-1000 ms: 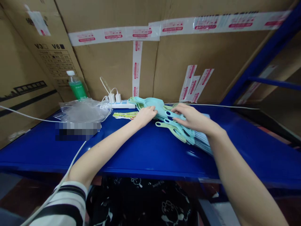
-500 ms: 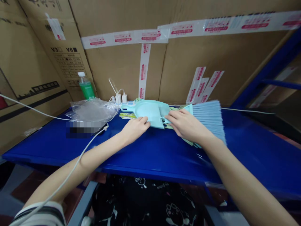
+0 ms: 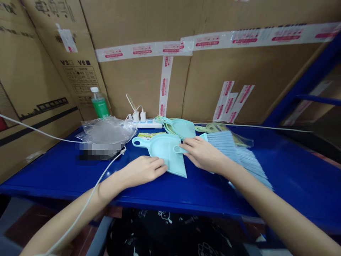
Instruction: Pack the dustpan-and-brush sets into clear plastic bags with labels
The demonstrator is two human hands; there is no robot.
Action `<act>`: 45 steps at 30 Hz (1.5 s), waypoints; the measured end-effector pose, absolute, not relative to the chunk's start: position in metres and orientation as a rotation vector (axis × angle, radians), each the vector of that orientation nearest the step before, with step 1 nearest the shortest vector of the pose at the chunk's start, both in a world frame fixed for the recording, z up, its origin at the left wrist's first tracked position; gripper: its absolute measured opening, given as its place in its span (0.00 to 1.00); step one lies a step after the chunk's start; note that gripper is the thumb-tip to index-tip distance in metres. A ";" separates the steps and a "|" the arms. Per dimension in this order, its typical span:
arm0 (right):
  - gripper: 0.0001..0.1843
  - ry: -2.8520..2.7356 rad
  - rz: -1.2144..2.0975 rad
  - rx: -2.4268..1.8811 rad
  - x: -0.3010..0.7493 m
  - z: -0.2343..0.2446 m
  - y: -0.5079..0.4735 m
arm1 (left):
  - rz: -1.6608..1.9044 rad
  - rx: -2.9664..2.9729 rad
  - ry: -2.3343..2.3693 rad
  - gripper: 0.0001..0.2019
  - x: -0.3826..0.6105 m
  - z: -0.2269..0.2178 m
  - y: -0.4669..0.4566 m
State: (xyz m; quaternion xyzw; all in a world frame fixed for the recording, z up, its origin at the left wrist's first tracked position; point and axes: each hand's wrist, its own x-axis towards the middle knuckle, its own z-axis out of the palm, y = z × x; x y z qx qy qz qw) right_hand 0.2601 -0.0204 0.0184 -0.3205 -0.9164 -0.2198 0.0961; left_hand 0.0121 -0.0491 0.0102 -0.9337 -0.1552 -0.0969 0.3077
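A light turquoise dustpan (image 3: 174, 164) lies over the blue table, its looped handle pointing left. My left hand (image 3: 146, 169) grips its near side, fingers curled at the rim. My right hand (image 3: 201, 151) is closed around the handle of a small blue-bristled brush (image 3: 222, 144), whose ring end rests over the dustpan's pan. The bristles point right. Under my right forearm, more blue bristles (image 3: 253, 165) show; their handle is hidden. Just behind, another turquoise dustpan (image 3: 183, 127) lies on top of a greenish one.
A green brush handle with clear wrapping (image 3: 213, 128) lies at the back. Along the cardboard wall (image 3: 138, 78) stands a white power strip (image 3: 149, 123) with chargers. Crumpled plastic bags (image 3: 106, 129) and a green-liquid bottle (image 3: 99, 103) are at left. A white cable (image 3: 102, 174) crosses my left arm.
Both hands have drawn the dustpan and brush toward me, off the pile. The second turquoise dustpan and the green pieces behind are now uncovered.
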 end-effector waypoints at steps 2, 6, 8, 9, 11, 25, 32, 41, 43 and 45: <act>0.12 -2.742 -0.598 -0.963 0.254 0.021 -0.021 | -0.250 -2.503 -0.384 0.13 0.014 0.008 -0.053; 0.11 -2.807 -0.479 -0.971 0.238 0.027 -0.022 | -0.266 -2.542 -0.354 0.11 0.019 0.002 -0.055; 0.10 -2.826 -0.416 -0.969 0.227 0.030 -0.022 | -0.311 -2.546 -0.347 0.10 0.020 -0.003 -0.055; 0.10 -2.827 -0.385 -0.965 0.221 0.032 -0.021 | -0.332 -2.546 -0.343 0.10 0.020 -0.005 -0.054; 0.11 -2.822 -0.314 -0.954 0.209 0.033 -0.019 | -0.348 -2.557 -0.335 0.09 0.020 -0.009 -0.053; 0.13 -2.594 -0.117 -1.020 0.181 0.003 -0.013 | -0.597 -2.419 -1.222 0.15 -0.002 0.011 -0.029; 0.16 -2.451 0.101 -0.928 0.177 -0.005 -0.013 | -0.401 -2.647 -1.725 0.16 0.001 0.007 -0.018; 0.18 -2.532 0.103 -0.738 0.191 -0.007 -0.015 | -0.430 -2.679 -1.702 0.13 -0.001 0.006 -0.018; 0.20 -2.566 0.081 -0.752 0.195 -0.007 -0.016 | -0.309 -2.462 -1.702 0.12 -0.001 0.009 -0.028; 0.20 -2.578 0.072 -0.766 0.196 -0.008 -0.017 | -0.276 -2.342 -1.668 0.12 -0.002 0.009 -0.040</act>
